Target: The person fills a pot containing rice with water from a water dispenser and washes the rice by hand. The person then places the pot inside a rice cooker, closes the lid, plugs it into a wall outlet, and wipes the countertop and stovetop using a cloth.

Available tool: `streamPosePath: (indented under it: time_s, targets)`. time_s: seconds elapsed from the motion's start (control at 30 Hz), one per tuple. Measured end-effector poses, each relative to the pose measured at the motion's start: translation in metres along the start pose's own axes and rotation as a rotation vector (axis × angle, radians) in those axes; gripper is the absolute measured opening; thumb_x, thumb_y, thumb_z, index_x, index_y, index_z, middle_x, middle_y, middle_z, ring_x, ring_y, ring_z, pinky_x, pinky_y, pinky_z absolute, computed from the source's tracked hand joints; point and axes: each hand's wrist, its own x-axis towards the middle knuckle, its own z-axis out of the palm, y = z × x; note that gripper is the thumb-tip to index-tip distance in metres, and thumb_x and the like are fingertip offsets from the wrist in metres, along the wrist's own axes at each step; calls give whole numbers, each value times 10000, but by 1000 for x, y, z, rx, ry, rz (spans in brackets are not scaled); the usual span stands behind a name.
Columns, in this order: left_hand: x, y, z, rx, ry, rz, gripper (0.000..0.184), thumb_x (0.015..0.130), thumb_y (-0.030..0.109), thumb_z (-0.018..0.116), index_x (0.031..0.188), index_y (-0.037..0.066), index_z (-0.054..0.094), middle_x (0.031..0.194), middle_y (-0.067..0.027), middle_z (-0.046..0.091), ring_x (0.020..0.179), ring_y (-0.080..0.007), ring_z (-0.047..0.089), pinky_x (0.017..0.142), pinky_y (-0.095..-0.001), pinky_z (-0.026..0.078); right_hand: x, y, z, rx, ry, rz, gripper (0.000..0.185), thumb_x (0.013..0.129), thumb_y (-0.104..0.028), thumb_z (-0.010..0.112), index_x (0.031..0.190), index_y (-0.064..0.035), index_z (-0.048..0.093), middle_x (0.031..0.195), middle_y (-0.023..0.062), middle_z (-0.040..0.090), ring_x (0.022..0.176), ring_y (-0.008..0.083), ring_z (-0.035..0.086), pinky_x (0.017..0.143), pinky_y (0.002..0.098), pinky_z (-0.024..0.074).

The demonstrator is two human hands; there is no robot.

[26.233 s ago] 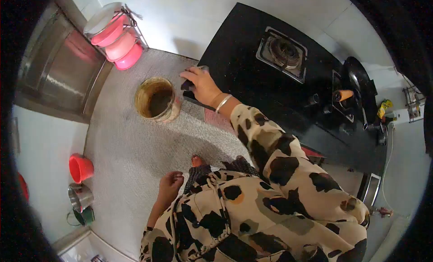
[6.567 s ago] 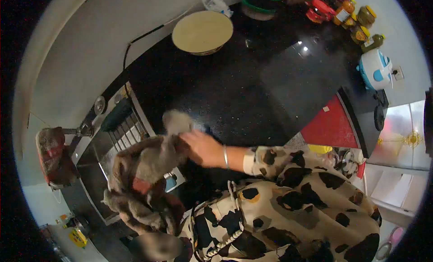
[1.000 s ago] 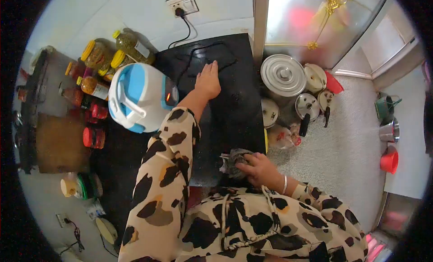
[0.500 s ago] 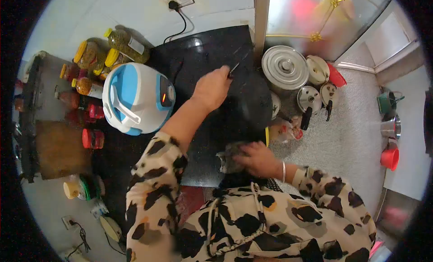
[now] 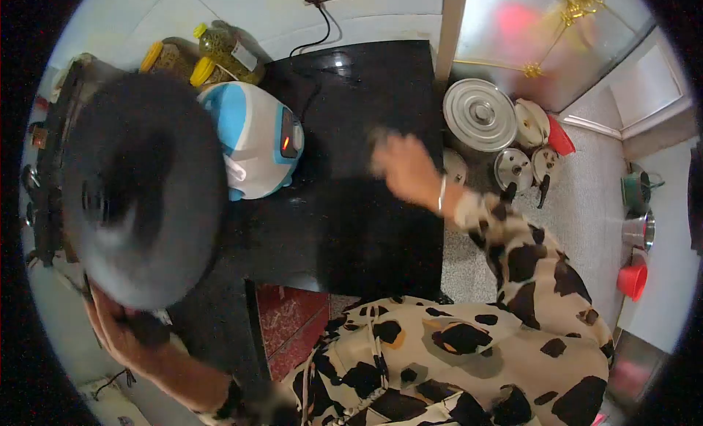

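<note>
My left hand (image 5: 121, 334), at the lower left, grips the bottom edge of a large round black lid or pan (image 5: 146, 199) with a knob-like part on its face. The round thing is raised and hides part of the rice cooker (image 5: 256, 140) and the items behind it. Over the black counter (image 5: 351, 235), right of the cooker, is my right hand (image 5: 414, 169), blurred by motion. Its fingers are closed on a small grey cloth (image 5: 378, 138), mostly hidden and smeared.
Yellow-capped jars (image 5: 233, 52) stand by the wall behind the cooker, near a black plugged-in cord (image 5: 326, 32). On the floor to the right are a large lidded metal pot (image 5: 480, 115), smaller pots (image 5: 512, 169) and a red container (image 5: 632, 281). The counter has a red front panel (image 5: 289, 316).
The round black thing has moved from the counter's right side to the far left with my left hand. My right hand has moved up over the counter, and the cloth has left the front edge.
</note>
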Motion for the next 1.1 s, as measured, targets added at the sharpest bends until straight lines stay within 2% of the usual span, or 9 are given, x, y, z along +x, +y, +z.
streamPosePath:
  time_s: [0.1, 0.2, 0.27, 0.47, 0.67, 0.77, 0.83, 0.9, 1.1]
  targets:
    - [-20, -10, -56, -290, 390, -626, 178, 927, 119, 514, 1022, -32, 521, 749, -19, 396, 633, -114, 373, 590, -261, 356, -54, -79, -4, 266, -327, -340, 287, 678, -112, 568, 962, -142, 593, 935, 115, 548, 741, 279, 536, 659, 430, 424]
    - [-50, -46, -105, -197, 534, -715, 136, 926, 144, 507, 862, 25, 491, 711, -7, 375, 622, -119, 367, 573, -278, 325, -69, -99, 17, 453, -263, -578, 322, 698, -141, 593, 1014, -197, 577, 965, 64, 540, 895, 248, 518, 740, 441, 418]
    - [-80, -71, -144, 241, 191, -629, 209, 913, 176, 525, 771, 65, 419, 694, -2, 373, 620, -117, 370, 572, -285, 329, -30, -84, 37, 370, -456, -537, 315, 717, -147, 604, 1029, -187, 580, 979, 69, 546, 982, 271, 482, 801, 494, 396]
    - [-186, -142, -250, -31, 342, -1129, 223, 890, 260, 538, 843, 50, 480, 654, 3, 408, 613, -127, 416, 550, -281, 359, 143, 36, 46, -55, -118, 30, 258, 771, -188, 569, 1023, -198, 620, 1001, 110, 610, 992, 338, 520, 835, 592, 373]
    - [-238, -108, -278, 302, 398, -1204, 201, 888, 231, 542, 829, 43, 500, 652, -7, 431, 597, -125, 418, 549, -281, 370, 172, 169, 41, -407, 67, 557, 387, 800, -273, 630, 1176, -223, 554, 1060, 190, 563, 933, 377, 577, 774, 510, 463]
    - [-234, -103, -258, 341, 392, -1228, 191, 887, 216, 543, 821, 40, 509, 651, -12, 442, 589, -125, 419, 549, -281, 375, 179, 126, 46, -226, 19, 377, 238, 847, -180, 500, 1010, -64, 629, 1005, 207, 598, 920, 383, 594, 776, 489, 489]
    - [-225, -103, -248, 352, 372, -1235, 185, 887, 206, 544, 816, 38, 516, 651, -15, 450, 584, -124, 420, 549, -281, 378, 181, 66, 70, -53, 14, 195, 264, 755, -157, 593, 1003, -86, 653, 996, 228, 592, 854, 386, 597, 740, 492, 496]
    - [-217, -105, -239, 361, 356, -1223, 179, 886, 197, 545, 811, 36, 522, 650, -19, 458, 578, -124, 421, 548, -281, 382, 175, 22, 89, -153, 67, 2, 259, 845, -161, 477, 1032, -139, 654, 966, 170, 565, 899, 353, 542, 760, 466, 447]
    - [-193, -109, -217, 358, 290, -1168, 165, 885, 168, 549, 796, 29, 542, 648, -29, 480, 562, -122, 423, 547, -281, 392, 226, 91, 80, -277, 65, 317, 278, 860, -160, 481, 1098, -207, 617, 948, 156, 562, 901, 348, 567, 715, 477, 474]
